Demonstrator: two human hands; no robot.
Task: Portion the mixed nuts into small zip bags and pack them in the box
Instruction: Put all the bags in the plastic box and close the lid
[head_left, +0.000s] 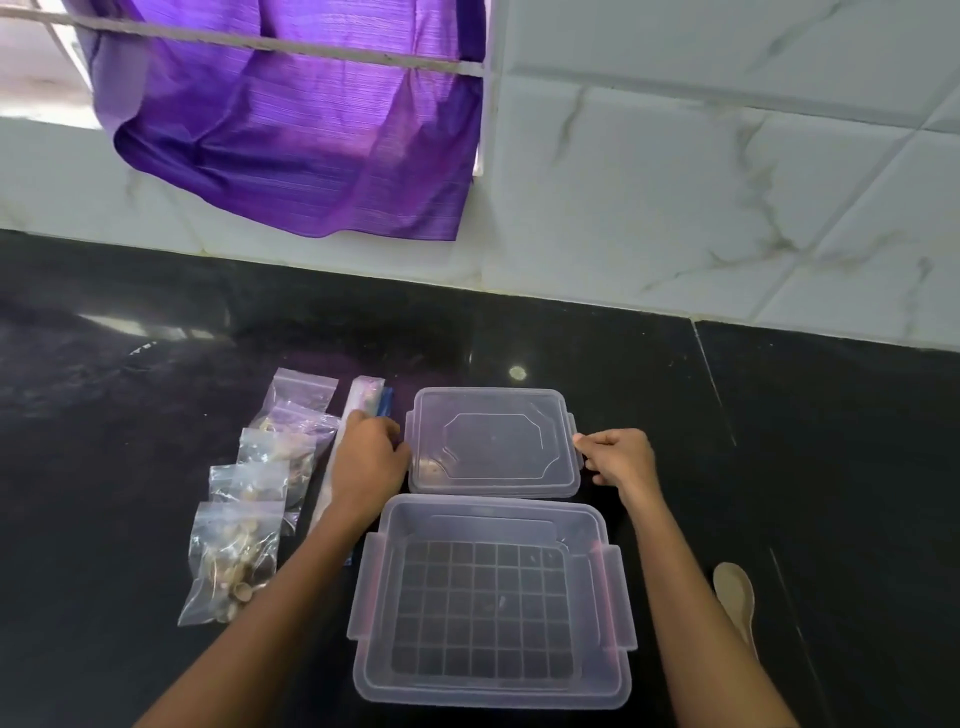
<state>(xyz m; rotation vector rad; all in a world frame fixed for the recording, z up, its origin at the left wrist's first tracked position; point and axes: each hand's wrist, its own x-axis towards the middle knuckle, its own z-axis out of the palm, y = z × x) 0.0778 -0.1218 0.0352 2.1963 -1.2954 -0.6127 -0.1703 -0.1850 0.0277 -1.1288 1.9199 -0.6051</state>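
Black counter (779, 467), clear empty box (491, 603); both hands (370, 453) (618, 457) pinching translucent lid (493, 441)

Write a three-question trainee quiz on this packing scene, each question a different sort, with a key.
1. True or false: the filled zip bags already lie inside the box.
2. Both hands hold which item? A) the wooden spoon B) the lid C) a bag
3. Fill in: the filled bags lie to the ____ of the box.

Key: 1 false, the box holds no bags; 2 B, one hand at each side of the lid; 3 left.
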